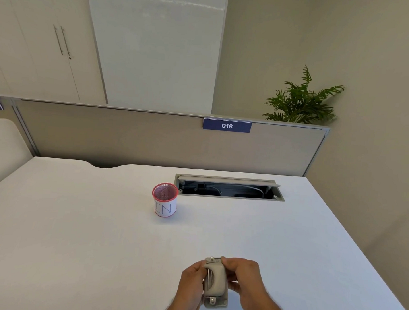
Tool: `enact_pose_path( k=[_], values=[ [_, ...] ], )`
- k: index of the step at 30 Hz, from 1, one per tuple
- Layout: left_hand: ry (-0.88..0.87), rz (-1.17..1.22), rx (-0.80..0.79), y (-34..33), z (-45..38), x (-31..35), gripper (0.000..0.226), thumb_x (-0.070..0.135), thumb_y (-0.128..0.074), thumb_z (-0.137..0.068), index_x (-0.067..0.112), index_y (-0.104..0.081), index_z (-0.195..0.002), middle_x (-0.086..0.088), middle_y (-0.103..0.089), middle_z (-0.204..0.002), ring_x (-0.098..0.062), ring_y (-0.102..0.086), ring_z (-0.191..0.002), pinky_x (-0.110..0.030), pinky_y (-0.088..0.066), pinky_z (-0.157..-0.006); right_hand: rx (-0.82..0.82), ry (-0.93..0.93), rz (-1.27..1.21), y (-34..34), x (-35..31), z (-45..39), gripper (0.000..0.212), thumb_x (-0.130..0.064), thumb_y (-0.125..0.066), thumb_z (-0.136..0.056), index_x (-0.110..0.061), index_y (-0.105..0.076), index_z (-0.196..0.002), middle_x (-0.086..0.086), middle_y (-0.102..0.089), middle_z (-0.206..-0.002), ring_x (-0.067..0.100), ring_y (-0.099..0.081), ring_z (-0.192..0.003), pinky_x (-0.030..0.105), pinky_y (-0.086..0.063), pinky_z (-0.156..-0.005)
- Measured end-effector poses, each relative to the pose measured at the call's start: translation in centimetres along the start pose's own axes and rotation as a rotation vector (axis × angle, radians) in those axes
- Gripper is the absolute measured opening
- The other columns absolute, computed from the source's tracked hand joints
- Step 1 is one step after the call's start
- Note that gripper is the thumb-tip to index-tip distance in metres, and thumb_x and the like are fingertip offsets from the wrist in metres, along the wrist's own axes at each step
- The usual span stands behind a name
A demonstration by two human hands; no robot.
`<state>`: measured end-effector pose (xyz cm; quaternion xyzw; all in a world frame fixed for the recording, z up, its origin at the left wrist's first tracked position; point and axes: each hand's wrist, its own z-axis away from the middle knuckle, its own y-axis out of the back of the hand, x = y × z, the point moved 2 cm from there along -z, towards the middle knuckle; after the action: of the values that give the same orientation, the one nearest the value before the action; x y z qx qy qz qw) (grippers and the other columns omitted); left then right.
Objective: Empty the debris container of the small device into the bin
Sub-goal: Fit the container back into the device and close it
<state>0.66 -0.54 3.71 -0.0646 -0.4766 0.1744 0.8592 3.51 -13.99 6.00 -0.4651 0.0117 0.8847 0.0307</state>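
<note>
Head view: both my hands' grip pinches the hole punch; opening its tray here, well short of the bin, risks scattering debris on the table.

Bright even light, soft shadows, sharp focus, wide-angle edge distortion.

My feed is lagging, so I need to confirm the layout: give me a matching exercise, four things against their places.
Things:
1. small beige hole-punch device
2. red mesh bin with white paper label
3. open grey cable tray
4. green leafy plant

Places:
A. behind the partition, far right
B. recessed in the desk, right of the bin
C. held between both hands, near edge
D. upright mid-desk

Pairs: 1-C, 2-D, 3-B, 4-A
</note>
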Motion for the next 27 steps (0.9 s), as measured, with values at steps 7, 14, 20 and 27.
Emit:
enact_pose_path(
  k=[7, 14, 20, 27],
  values=[
    [0.040, -0.184, -0.113, 0.0, 0.7, 0.2, 0.039, 0.003, -0.043, -0.100, 0.025, -0.074, -0.106, -0.005, -0.076, -0.079, -0.015, -0.069, -0.054, -0.040, -0.062, -0.061, 0.076, 0.042, -0.025, 0.9, -0.4, -0.6, 0.015, -0.003, -0.071, -0.080, 0.002, -0.081, -0.070, 0.020, -0.080, -0.075, 0.024, -0.070, -0.058, 0.032, -0.054, -0.057],
    [-0.015, -0.250, -0.107, 0.5, 0.6, 0.8, 0.040, 0.006, -0.043, -0.101, 0.029, -0.075, -0.102, -0.003, -0.081, -0.087, -0.020, -0.075, -0.074, -0.041, -0.063, -0.062, -0.100, -0.140, -0.011, 1.5, -0.1, -0.9, 0.019, -0.025, -0.078, -0.082, -0.007, -0.084, -0.079, 0.010, -0.080, -0.076, 0.023, -0.073, -0.063, 0.033, -0.057, -0.062],
    [0.008, -0.292, -0.122, 0.3, 0.6, 0.7, 0.040, 0.006, -0.045, -0.101, 0.032, -0.076, -0.099, 0.001, -0.080, -0.081, -0.018, -0.074, -0.070, -0.042, -0.064, -0.062, -0.014, -0.085, -0.031, 1.6, -0.1, -1.5, 0.010, -0.008, -0.077, -0.080, 0.001, -0.077, -0.075, 0.015, -0.078, -0.070, 0.025, -0.067, -0.061, 0.031, -0.053, -0.057],
    [-0.005, -0.259, -0.104, 0.1, 0.7, 0.7, 0.039, 0.002, -0.044, -0.099, 0.024, -0.074, -0.103, -0.001, -0.078, -0.075, -0.013, -0.070, -0.058, -0.039, -0.061, -0.055, 0.049, 0.135, 0.034, 1.0, -0.2, -1.4, 0.023, -0.010, -0.075, -0.085, 0.008, -0.078, -0.070, 0.035, -0.073, -0.080, 0.028, -0.062, -0.062, 0.038, -0.048, -0.063]
  ],
)
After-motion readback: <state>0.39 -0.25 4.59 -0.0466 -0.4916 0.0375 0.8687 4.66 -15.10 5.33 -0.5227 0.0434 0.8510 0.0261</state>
